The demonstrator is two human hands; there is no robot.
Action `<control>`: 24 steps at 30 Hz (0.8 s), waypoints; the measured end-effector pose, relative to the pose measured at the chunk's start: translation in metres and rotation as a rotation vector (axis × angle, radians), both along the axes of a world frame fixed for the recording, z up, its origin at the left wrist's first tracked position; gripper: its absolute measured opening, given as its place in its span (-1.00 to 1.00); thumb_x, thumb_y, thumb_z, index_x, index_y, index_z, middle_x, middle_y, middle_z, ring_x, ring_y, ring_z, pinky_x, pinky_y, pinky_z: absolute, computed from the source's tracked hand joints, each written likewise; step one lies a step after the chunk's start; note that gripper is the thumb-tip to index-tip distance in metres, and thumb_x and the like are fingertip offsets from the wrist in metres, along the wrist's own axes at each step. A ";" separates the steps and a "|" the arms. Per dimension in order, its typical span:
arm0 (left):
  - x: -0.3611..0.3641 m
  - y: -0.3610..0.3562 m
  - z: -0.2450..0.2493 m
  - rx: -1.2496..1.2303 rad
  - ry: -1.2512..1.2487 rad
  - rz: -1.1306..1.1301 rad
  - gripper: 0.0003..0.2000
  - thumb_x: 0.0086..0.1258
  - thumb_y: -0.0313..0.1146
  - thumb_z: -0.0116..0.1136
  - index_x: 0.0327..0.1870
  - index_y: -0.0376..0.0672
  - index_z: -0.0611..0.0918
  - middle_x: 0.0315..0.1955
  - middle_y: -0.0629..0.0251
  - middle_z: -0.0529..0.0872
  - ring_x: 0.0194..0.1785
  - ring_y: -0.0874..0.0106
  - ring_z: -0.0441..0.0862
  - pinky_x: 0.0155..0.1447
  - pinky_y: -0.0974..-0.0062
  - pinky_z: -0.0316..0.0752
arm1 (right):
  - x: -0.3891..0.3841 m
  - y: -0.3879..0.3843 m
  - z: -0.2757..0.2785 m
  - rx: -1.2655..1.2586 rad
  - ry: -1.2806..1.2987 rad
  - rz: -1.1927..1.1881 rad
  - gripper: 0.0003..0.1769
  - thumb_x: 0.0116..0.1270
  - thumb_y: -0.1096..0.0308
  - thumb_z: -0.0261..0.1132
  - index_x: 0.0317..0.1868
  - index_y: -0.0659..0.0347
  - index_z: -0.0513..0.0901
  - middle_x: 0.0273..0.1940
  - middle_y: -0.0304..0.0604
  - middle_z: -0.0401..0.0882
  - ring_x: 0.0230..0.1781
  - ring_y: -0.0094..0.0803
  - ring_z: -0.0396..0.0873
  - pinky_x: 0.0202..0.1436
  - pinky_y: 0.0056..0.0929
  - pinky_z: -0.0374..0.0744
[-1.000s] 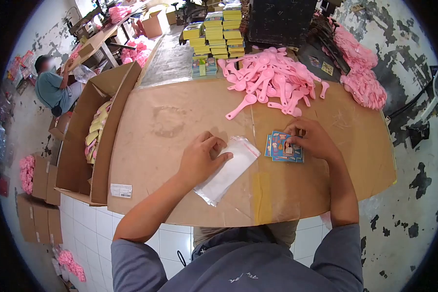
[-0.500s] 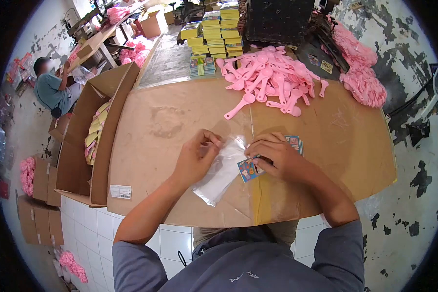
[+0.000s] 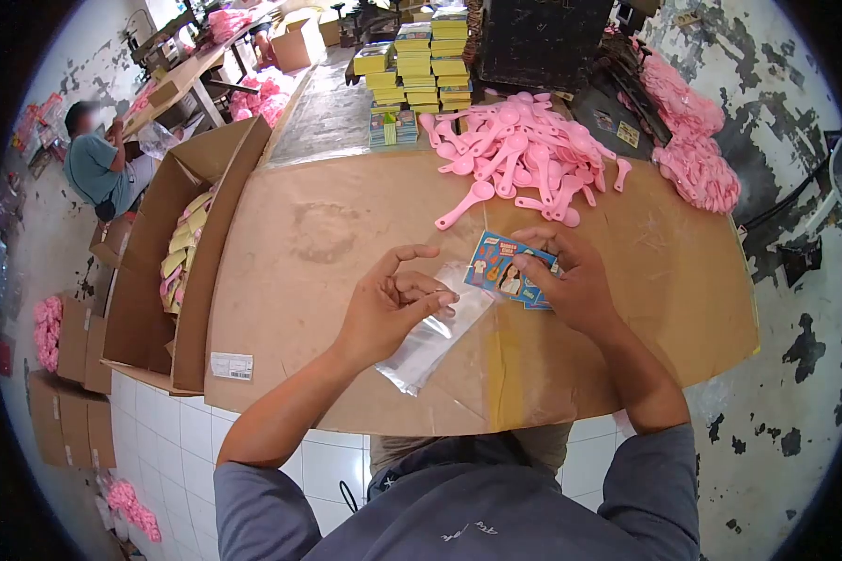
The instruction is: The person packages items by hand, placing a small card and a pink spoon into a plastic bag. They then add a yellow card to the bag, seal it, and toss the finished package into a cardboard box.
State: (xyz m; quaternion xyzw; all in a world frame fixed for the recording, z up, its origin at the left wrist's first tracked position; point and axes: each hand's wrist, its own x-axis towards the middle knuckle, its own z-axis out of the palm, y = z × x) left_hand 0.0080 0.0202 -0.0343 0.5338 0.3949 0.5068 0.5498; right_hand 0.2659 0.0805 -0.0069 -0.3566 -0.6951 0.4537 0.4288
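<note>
Clear plastic bags [image 3: 425, 355] lie on the cardboard sheet, slanting under my left hand [image 3: 395, 304]. Thumb and fingertips of that hand come together at the upper part of the bags; whatever is between them is too small to make out. My right hand [image 3: 566, 276] grips a blue printed card [image 3: 493, 266] by its right side, thumb on top, with the picture facing up. More blue cards [image 3: 539, 301] show just beneath that hand. A pink spoon [image 3: 465, 204] lies beyond the card, at the near edge of a heap of pink spoons [image 3: 524, 154].
Cardboard [image 3: 281, 309] covers the table. An open carton [image 3: 217, 252] with packed items stands at its left. Stacks of yellow-edged cards [image 3: 418, 70] stand at the back, pink bundles [image 3: 702, 173] at the back right. Another person [image 3: 96, 168] sits at the far left.
My right hand has lifted slightly and moved away from me and to the right, bringing the blue card up beyond the bags. My left hand has shifted right, its fingers more spread.
</note>
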 end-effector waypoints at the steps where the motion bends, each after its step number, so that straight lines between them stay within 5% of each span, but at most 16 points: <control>1: 0.001 -0.001 0.001 -0.012 0.003 0.000 -0.54 0.54 -0.59 0.22 0.40 -0.33 0.37 -0.19 0.07 0.85 -0.14 0.35 0.84 0.03 0.44 0.70 | 0.001 -0.001 0.001 0.079 -0.072 -0.014 -0.76 0.44 0.46 0.39 0.08 0.32 0.72 -0.10 -0.12 0.78 -0.13 -0.53 0.71 -0.03 -0.46 0.66; 8: 0.001 -0.006 0.001 0.050 0.145 -0.042 -0.51 0.52 -0.62 0.22 0.44 -0.31 0.40 -0.15 0.10 0.85 -0.05 0.43 0.81 0.06 0.47 0.68 | -0.004 -0.003 0.014 0.419 -0.410 0.211 -0.72 0.35 0.49 0.42 0.07 0.21 0.76 -0.12 -0.05 0.75 -0.14 -0.26 0.73 -0.07 -0.36 0.64; 13: 0.000 -0.009 0.002 0.166 0.365 -0.095 -0.48 0.53 -0.58 0.24 0.46 -0.30 0.38 -0.11 0.13 0.83 -0.06 0.50 0.77 0.03 0.52 0.66 | -0.024 -0.012 0.007 0.384 -0.283 0.217 -0.72 0.34 0.47 0.44 0.05 0.26 0.74 -0.08 -0.05 0.75 -0.14 -0.32 0.72 -0.10 -0.39 0.63; 17: 0.001 -0.007 -0.001 0.033 0.159 0.076 -0.48 0.54 -0.56 0.24 0.47 -0.28 0.37 -0.17 0.18 0.81 -0.17 0.58 0.74 -0.07 0.61 0.64 | -0.022 -0.012 0.013 0.009 -0.216 0.062 -0.73 0.35 0.43 0.45 0.04 0.29 0.74 -0.05 -0.06 0.75 -0.17 -0.28 0.72 -0.09 -0.36 0.64; 24: -0.003 -0.001 -0.007 0.047 0.097 0.110 -0.56 0.57 -0.52 0.23 0.41 -0.29 0.43 -0.19 0.24 0.80 -0.21 0.66 0.70 -0.20 0.69 0.57 | -0.032 0.016 0.004 0.347 -0.275 0.400 -0.77 0.49 0.41 0.28 0.02 0.32 0.75 0.02 0.03 0.72 0.07 -0.14 0.65 0.15 -0.22 0.57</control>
